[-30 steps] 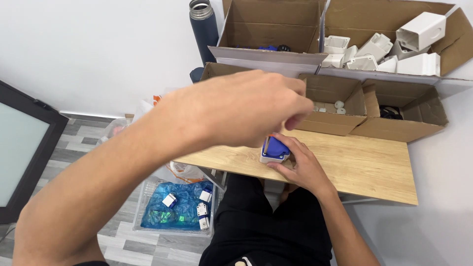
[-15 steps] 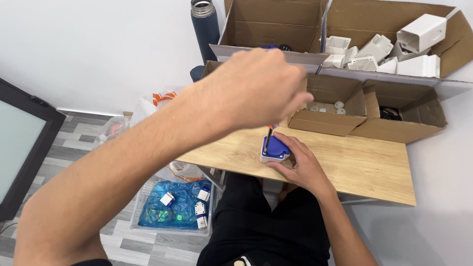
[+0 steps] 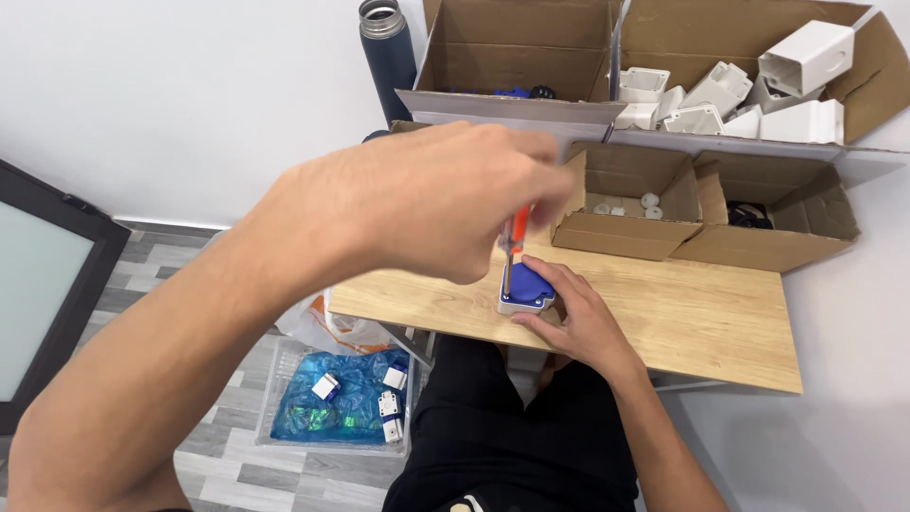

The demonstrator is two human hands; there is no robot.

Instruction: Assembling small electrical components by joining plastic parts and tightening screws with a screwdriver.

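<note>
The wooden bench (image 3: 701, 322) carries the work near its front edge, with open cardboard boxes (image 3: 630, 204) lined up behind. The left hand (image 3: 436, 199), raised close to the camera, is clenched around a screwdriver (image 3: 513, 248) with an orange handle; compared with a second ago it sits slightly lower and the shaft now stands upright, tip down on the small blue-and-white box (image 3: 526, 290). The right hand (image 3: 578, 318) grasps that box, pinning it flat on the bench as before.
</note>
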